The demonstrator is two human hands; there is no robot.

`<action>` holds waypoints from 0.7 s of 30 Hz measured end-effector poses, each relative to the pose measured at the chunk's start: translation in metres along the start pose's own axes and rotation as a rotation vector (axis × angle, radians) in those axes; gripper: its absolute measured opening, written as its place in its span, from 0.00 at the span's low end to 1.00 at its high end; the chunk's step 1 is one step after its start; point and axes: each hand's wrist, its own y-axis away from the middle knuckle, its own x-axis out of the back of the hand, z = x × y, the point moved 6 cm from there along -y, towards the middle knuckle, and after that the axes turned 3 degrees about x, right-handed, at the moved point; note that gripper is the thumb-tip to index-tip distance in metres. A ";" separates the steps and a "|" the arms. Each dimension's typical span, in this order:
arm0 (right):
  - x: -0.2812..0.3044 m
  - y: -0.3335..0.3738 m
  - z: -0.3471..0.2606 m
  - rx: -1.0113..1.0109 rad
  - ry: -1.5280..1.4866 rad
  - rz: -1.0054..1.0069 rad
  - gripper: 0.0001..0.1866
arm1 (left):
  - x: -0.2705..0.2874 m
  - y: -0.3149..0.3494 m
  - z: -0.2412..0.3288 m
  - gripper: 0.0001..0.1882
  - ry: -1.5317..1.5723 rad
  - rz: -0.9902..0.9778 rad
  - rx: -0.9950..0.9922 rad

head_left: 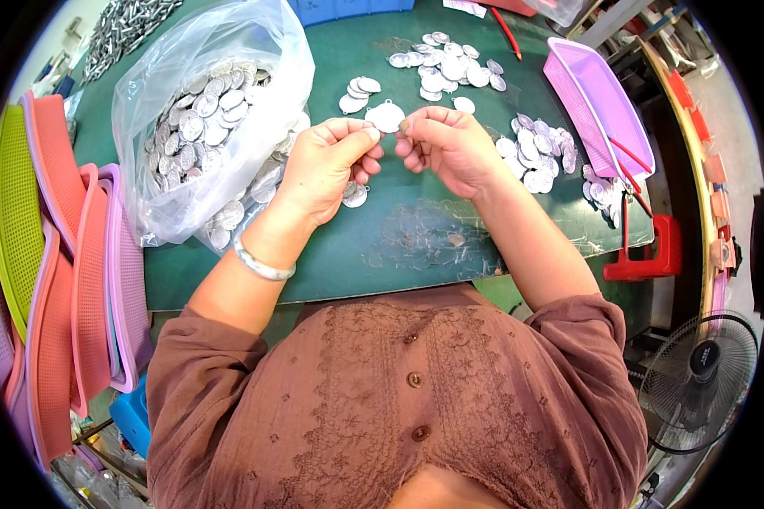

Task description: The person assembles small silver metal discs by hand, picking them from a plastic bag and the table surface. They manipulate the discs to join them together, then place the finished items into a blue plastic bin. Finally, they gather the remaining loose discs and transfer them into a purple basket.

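Between my two hands is a round, flat silver metal medallion (385, 117) with a small loop at its rim. My left hand (327, 165) pinches its left edge between thumb and fingertips. At the opposite edge, my right hand (454, 148) is closed in a pinch; a tiny dark spot shows at those fingertips, too small to name. A few similar medallions (355, 195) lie under my left hand, and a small group (361, 86) sits just beyond it. More lie in a loose pile (450, 64) at the far side and in another pile (539, 153) right of my right hand.
A clear plastic bag (284, 59) full of medallions stands open on the green table (339, 254). A purple basket (581, 110) and red-handled pliers (632, 170) are at the right. Stacked plastic baskets (51, 280) rise at the left; a fan (700, 373) stands lower right.
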 end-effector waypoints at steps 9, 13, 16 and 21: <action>0.000 -0.001 0.001 0.092 0.022 0.010 0.06 | 0.002 -0.001 0.000 0.05 0.027 0.022 -0.015; -0.001 -0.001 0.000 0.121 0.059 0.021 0.06 | 0.003 -0.001 0.000 0.06 0.027 0.018 -0.019; -0.001 -0.001 -0.001 0.143 0.096 0.029 0.07 | 0.004 -0.002 -0.002 0.06 0.028 0.020 -0.020; -0.002 -0.001 -0.002 0.177 0.140 0.035 0.07 | 0.004 -0.002 -0.002 0.06 0.019 0.031 -0.025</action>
